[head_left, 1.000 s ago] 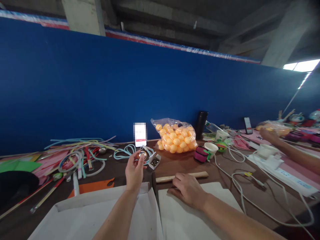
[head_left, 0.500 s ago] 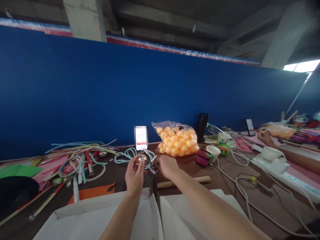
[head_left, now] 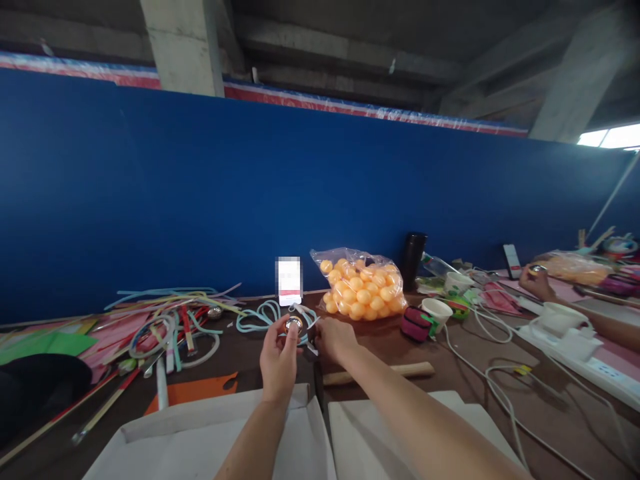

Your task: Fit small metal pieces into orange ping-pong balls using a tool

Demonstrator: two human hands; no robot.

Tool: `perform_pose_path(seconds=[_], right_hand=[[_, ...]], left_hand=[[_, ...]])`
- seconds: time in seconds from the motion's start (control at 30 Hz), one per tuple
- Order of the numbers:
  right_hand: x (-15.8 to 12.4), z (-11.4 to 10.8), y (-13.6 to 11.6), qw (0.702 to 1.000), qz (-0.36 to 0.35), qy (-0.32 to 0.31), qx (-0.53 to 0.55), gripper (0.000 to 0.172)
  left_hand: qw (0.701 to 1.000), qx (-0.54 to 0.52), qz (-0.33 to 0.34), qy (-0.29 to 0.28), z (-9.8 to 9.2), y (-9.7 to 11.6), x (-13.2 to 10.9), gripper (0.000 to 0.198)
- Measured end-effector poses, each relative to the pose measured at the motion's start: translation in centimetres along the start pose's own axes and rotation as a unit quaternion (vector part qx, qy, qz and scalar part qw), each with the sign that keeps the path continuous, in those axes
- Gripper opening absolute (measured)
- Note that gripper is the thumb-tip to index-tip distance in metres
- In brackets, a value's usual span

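Between the thumb and fingers of my left hand (head_left: 280,357) is a shiny round metal piece (head_left: 294,325), held upright above the table. Just to its right, my right hand (head_left: 336,341) is closed with its fingertips on a small whitish piece (head_left: 313,348), mostly hidden by the fingers. The hands are close together but apart. Behind them lies a coiled light-blue cord (head_left: 257,317), and a phone with a lit screen (head_left: 289,283) leans at the back.
A clear bag of orange balls (head_left: 363,290) stands behind my right hand. Nearby are a wooden stick (head_left: 405,371), a purple pouch (head_left: 416,325) and white cartons (head_left: 175,440). Coloured tubes (head_left: 173,333) lie left. Cables and a co-worker's hand (head_left: 537,283) are at right.
The whole view has shifted slightly, so things sit farther right and lower. My right fingers now cover more of the whitish piece. My left hand keeps its hold.
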State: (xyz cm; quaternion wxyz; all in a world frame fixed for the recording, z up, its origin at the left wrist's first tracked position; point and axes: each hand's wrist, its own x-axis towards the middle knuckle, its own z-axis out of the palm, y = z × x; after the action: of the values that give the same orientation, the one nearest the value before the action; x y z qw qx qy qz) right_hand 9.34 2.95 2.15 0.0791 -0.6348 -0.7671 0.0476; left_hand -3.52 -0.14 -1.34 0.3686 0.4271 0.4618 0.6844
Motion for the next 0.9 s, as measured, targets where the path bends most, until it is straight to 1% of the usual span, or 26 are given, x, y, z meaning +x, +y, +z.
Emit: perform_pose_path(seconds=[0.43,0.53,0.63,0.7,0.77,0.83,0.9], right_hand=[[0.4,0.8,0.1,1.000,0.011,0.006,0.024,0.019],[0.3,0.9,0.1,0.999,0.015,0.014,0.051,0.021],[0.2,0.5,0.5,0.994,0.022,0.029,0.103,0.017],[0.0,0.1,0.9,0.986,0.028,0.051,0.154,0.014],[-0.1,-0.2,1.3,0.972,0.036,0.072,0.219,0.011],[-0.4,-0.3,1.6,0.950,0.046,0.077,0.299,0.010],[-0.7,-0.2,1.7,0.917,0.059,0.073,0.387,0.012]], left_hand=[[1.000,-0.004,-0.001,-0.006,0.0,0.0,0.1,0.053],[1.000,-0.006,-0.005,-0.004,0.0,0.1,0.1,0.052],[1.000,-0.008,-0.007,-0.002,0.0,0.3,0.0,0.051],[1.000,-0.005,-0.007,0.000,0.0,0.4,-0.1,0.051],[1.000,0.000,-0.005,-0.003,0.1,0.4,-0.1,0.050],[1.000,0.001,-0.003,-0.007,0.1,0.4,-0.1,0.050],[1.000,-0.002,-0.002,-0.011,0.1,0.3,-0.1,0.050]])
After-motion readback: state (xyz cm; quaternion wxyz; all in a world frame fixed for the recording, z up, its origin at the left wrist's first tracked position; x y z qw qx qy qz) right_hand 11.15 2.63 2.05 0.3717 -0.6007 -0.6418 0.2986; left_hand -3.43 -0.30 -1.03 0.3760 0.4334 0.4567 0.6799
